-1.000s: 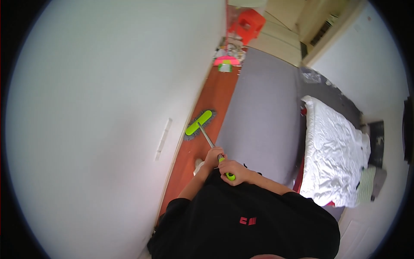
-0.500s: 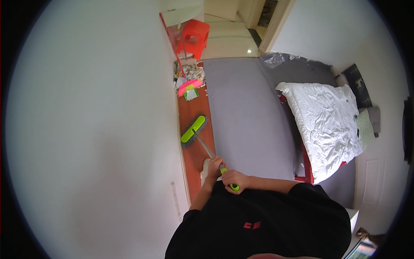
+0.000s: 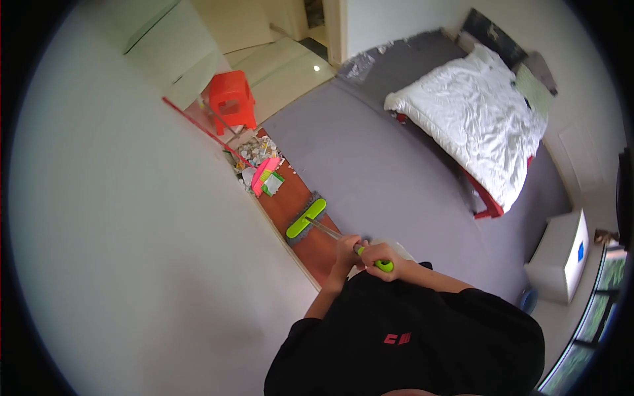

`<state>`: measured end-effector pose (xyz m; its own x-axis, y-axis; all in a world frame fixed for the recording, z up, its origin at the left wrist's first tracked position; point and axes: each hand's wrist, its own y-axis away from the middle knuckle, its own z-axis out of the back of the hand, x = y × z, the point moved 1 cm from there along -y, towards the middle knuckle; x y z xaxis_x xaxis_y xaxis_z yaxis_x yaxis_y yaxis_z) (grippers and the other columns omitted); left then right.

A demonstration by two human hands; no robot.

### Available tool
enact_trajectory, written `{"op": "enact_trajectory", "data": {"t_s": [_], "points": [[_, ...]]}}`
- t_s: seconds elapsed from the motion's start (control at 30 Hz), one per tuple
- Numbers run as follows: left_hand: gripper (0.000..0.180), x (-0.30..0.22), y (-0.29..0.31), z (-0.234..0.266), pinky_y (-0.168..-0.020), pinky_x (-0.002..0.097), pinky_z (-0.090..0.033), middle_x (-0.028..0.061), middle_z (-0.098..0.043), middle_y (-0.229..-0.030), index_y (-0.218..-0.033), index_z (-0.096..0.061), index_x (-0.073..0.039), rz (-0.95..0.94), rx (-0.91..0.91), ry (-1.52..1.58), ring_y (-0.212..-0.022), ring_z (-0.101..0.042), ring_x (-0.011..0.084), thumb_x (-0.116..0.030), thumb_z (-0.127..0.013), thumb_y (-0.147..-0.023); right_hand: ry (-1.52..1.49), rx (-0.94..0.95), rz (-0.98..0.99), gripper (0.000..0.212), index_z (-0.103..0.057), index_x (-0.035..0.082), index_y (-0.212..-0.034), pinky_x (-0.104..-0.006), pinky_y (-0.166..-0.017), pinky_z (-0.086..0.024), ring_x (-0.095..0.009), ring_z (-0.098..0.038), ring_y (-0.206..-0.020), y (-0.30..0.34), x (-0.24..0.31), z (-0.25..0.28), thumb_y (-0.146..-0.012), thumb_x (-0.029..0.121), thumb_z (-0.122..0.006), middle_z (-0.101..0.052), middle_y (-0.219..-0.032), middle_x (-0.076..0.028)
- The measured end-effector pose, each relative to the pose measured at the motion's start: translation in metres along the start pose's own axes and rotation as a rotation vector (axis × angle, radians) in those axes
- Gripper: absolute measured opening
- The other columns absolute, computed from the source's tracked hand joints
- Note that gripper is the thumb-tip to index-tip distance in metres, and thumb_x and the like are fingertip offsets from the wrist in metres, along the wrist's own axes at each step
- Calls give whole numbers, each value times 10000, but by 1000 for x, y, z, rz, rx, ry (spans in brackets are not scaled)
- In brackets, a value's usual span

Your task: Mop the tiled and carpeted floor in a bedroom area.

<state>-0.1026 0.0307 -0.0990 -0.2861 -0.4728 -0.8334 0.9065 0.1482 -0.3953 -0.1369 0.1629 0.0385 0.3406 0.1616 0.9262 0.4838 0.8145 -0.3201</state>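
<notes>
A green flat mop point(image 3: 307, 219) is gripped round its handle by the left hand point(image 3: 346, 253) and, nearer the end, by the right hand point(image 3: 379, 255). It is set head-down on the reddish-brown floor point(image 3: 285, 204), apart from a litter heap point(image 3: 259, 151).

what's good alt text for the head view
A person in black grips a green dust mop with left hand and right hand, over a brown floor strip beside a white wall. Beyond are a litter heap and a red plastic stool; at right, a white quilt covers a bed.
</notes>
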Motion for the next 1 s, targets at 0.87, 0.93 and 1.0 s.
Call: {"op": "enact_trajectory", "data": {"t_s": [0.87, 0.93, 1.0], "points": [[243, 71, -340, 55, -460, 380, -342, 112, -448, -549, -598, -434, -35, -110, -269, -104, -488, -462, 298, -84, -668, -642, -313, 86, -6, 266, -429, 22, -565, -365, -494, -353, -266, -464, -513, -345, -69, 203, -748, 56, -618, -464, -535, -111], [241, 83, -367, 53, -461, 381, -344, 111, -451, -551, -599, -437, -36, -117, -288, -92, -489, -465, 298, -84, -669, -642, -233, -92, 211, 272, -420, 49, -545, -359, -514, -327, -257, -459, -537, -367, -62, 225, -722, 41, -626, -466, -552, -86], [238, 100, -393, 67, -462, 382, -346, 110, -455, -553, -600, -440, -37, -127, -290, -74, -490, -467, 299, -84, -669, -642, -175, -90, 226, 258, -430, 79, -548, -361, -534, -311, -248, -465, -565, -385, -64, 245, -701, 29, -632, -459, -571, -66]]}}
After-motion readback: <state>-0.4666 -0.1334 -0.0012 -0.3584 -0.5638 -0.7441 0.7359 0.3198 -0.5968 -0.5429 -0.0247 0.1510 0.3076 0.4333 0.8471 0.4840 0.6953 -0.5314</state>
